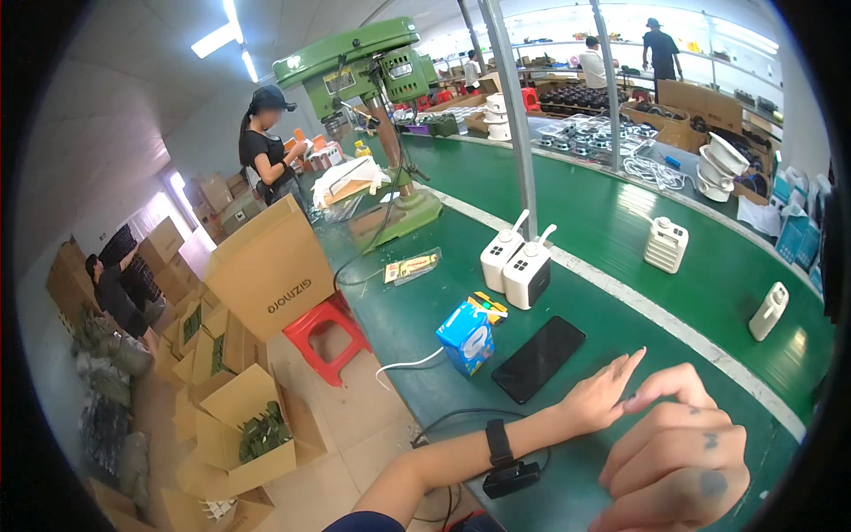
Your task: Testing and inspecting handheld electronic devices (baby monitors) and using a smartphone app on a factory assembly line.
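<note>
My left hand reaches in over the green bench with its fingers stretched out. A black strap with a small black device is around that wrist. My right hand is close to the camera, its fingers curled near the left fingertips; whatever is inside them, if anything, is hidden. Beyond the left hand a black smartphone lies flat on the bench. Left of it stands a blue packet, with a small yellow packet behind. Two white appliances with raised handles stand side by side farther back.
Two more white appliances stand on the green conveyor, one upright and one near the right rim. A green drill press rises at the back left. Beside the bench are a red stool and open cartons. A co-worker stands beyond.
</note>
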The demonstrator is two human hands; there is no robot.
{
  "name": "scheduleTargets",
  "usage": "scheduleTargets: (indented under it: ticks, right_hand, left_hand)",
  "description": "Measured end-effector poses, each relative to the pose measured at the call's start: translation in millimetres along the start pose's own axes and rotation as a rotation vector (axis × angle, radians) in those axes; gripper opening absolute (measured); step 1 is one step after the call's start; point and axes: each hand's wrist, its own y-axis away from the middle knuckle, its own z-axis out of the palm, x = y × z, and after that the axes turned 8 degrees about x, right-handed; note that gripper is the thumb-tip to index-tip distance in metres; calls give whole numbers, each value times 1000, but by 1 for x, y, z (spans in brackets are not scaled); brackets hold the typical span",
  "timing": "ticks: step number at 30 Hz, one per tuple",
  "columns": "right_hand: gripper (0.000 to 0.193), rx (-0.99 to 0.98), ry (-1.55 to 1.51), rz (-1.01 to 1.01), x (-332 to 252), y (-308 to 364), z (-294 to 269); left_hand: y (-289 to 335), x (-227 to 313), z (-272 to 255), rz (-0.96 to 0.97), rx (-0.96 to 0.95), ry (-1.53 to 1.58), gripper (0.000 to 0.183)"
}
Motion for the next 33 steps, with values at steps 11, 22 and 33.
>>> scheduleTargets:
  ticks: [11, 22, 33]
  right_hand:
    - [16, 29, -64, 23, 4, 12, -10]
    - [16, 107, -51, 36, 2, 16, -3]
    - [16, 145, -35, 57, 1, 20, -3]
  left_hand:
    - [-1, 3, -4, -68, -97, -34, 80]
    - [2, -2, 1, -43, -87, -57, 77]
    - [1, 2, -3, -49, -101, -64, 73]
